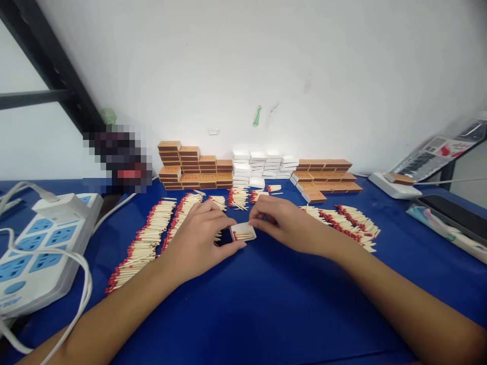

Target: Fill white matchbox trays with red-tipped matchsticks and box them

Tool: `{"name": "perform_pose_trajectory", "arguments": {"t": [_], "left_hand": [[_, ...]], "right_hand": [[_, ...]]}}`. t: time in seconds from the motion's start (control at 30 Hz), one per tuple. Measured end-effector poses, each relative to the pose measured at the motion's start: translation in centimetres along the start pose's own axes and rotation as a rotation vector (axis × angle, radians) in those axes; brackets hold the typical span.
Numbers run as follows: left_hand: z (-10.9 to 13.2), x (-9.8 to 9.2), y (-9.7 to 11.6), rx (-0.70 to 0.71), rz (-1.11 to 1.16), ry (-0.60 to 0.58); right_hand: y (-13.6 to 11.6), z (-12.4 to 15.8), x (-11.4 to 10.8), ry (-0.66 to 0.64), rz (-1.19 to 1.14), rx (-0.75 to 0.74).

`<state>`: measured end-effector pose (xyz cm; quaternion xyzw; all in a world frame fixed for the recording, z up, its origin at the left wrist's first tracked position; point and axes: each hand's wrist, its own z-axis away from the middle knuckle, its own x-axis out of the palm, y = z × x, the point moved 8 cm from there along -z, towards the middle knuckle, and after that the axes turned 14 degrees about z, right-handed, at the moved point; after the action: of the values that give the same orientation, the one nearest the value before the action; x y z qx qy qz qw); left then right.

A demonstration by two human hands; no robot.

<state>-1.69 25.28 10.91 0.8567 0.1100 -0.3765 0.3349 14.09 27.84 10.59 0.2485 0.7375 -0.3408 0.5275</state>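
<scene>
Tray [244, 227], white and holding a few matches [244, 236], at the centre of view; long axis roughly 9 to 3 o'clock, red heads toward 9. Left hand [203, 234], adjoining at 9 o'clock, pinches it between thumb and fingers. Right hand [280, 219], equally near, sits toward 2 o'clock, fingers curled almost closed; whether they grip cannot be told.

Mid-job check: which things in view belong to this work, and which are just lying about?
Apparently part of the job:
small white tray
matches inside it
loose red-tipped matches
stacked white boxes
stacked brown boxes

Apparently just lying about:
power strip
white plug
dark phone-like slab
clear plastic packet
</scene>
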Motion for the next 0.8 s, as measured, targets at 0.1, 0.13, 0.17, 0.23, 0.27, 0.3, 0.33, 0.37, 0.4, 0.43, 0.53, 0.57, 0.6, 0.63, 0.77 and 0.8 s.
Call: {"name": "perform_pose_trajectory", "arguments": {"t": [0.1,0.13,0.17,0.23,0.27,0.3,0.33,0.37,0.4,0.43,0.53,0.57,0.6,0.63,0.77,0.8], "left_hand": [[0.1,0.0,0.1,0.017,0.007,0.011],[0.1,0.0,0.1,0.017,0.007,0.01],[0.1,0.0,0.1,0.017,0.006,0.008],[0.2,0.0,0.1,0.019,0.001,0.009],[0.2,0.0,0.2,0.023,0.001,0.014],[0.2,-0.1,0.2,0.027,0.002,0.018],[0.1,-0.1,0.2,0.031,0.004,0.019],[0.1,-0.1,0.3,0.033,0.006,0.018],[0.1,-0.2,0.3,0.035,0.007,0.018],[0.1,-0.2,0.3,0.036,0.008,0.017],[0.1,-0.2,0.3,0.033,0.006,0.01],[0.1,-0.1,0.4,0.031,0.005,0.005],[0.1,-0.1,0.3,0.026,0.003,-0.001],[0.1,0.0,0.3,0.022,0.002,-0.005],[0.1,0.0,0.3,0.026,0.006,-0.003],[0.1,0.0,0.3,0.029,0.008,-0.001]], "right_hand": [[3.5,-0.1,-1.4,0.083,0.158,0.113],[4.6,-0.1,-1.6,0.088,0.21,0.148],[5.7,-0.1,-1.5,0.078,0.247,0.173],[7.0,-0.1,-1.1,0.044,0.272,0.189],[7.4,-0.2,-0.9,0.029,0.266,0.185],[7.5,-0.2,-0.6,0.019,0.254,0.178],[7.5,-0.2,-0.5,0.013,0.243,0.171],[7.5,-0.3,-0.3,0.007,0.235,0.167],[7.4,-0.3,-0.2,0.001,0.228,0.168],[7.4,-0.3,-0.1,-0.007,0.22,0.172],[7.7,-0.1,0.0,-0.041,0.198,0.182],[7.9,0.0,-0.1,-0.052,0.198,0.182],[8.1,0.1,-0.2,-0.065,0.202,0.181],[8.3,0.2,-0.3,-0.078,0.21,0.177],[8.6,0.3,-0.5,-0.139,0.2,0.145],[8.5,0.3,-0.6,-0.146,0.191,0.137]]}}
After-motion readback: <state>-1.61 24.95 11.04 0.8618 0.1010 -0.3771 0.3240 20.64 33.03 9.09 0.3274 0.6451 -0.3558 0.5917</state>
